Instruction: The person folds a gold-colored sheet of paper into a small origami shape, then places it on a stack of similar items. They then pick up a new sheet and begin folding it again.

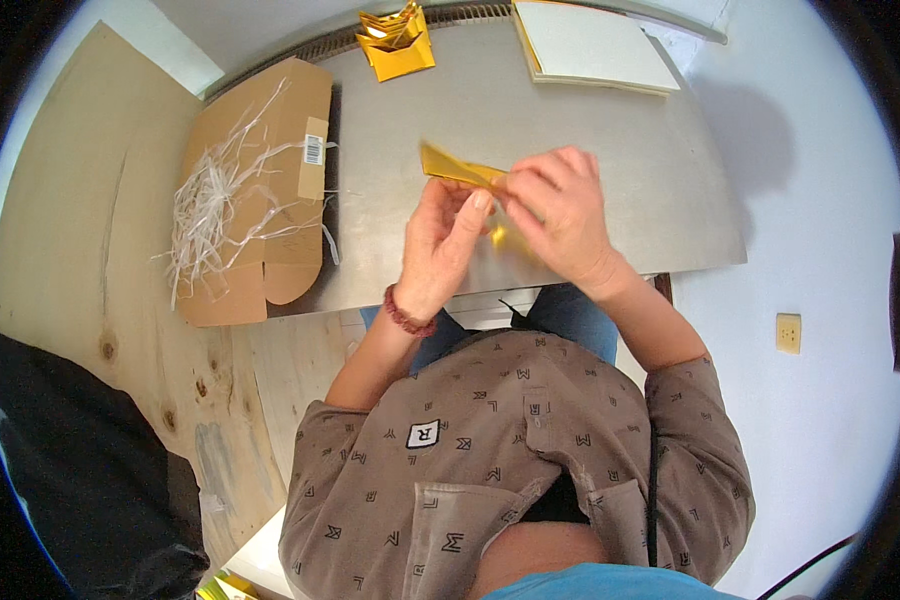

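Observation:
Above the near part of the metal table, a folded piece of shiny gold paper (458,167) is held between my two hands. My left hand (442,235) is closed on its lower edge, thumb on the near side. At the right end of the paper, my right hand (562,215) pinches with curled fingers, slightly blurred. The exact fold under the fingertips is hidden. A blurred yellow glint shows on the table just below the hands.
Several folded gold paper pieces (400,55) stand nested at the table's far edge. A stack of white and gold sheets (595,48) lies at the far right. On the left, clear plastic strips (210,205) spread over a cardboard box (305,90). The steel table (610,140) meets a white wall.

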